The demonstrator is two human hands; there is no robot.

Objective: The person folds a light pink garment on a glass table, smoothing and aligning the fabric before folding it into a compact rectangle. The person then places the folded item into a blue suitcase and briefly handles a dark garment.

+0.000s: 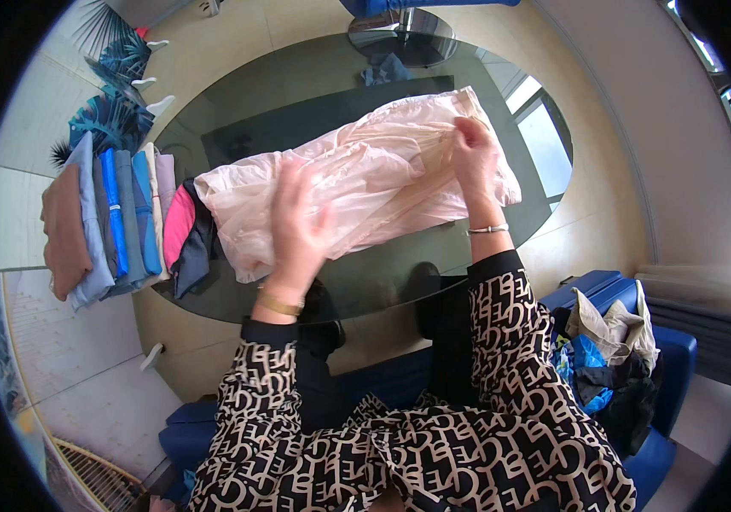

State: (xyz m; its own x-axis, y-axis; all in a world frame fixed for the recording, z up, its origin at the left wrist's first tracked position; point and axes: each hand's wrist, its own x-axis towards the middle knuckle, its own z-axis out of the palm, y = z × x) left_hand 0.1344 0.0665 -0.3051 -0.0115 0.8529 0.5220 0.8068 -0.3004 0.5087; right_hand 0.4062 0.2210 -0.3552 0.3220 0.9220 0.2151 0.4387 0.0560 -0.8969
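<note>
A pale pink garment (372, 173) of thin, wrinkled cloth lies spread in a long folded shape across the dark glass table (365, 281). My left hand (298, 221) is blurred by motion over the garment's left part, its fingers apart and nothing held. At the right end, my right hand (475, 153) has its fingers curled in on a fold of the cloth; the fingertips are partly hidden. Creases run from that hand down towards the near edge.
Folded clothes (109, 224) stand in a row at the table's left, beside a pink and black garment (183, 240). A blue-grey cloth (386, 69) appears near the far edge. Heaped clothes (608, 358) lie on a blue seat (676, 358) at right.
</note>
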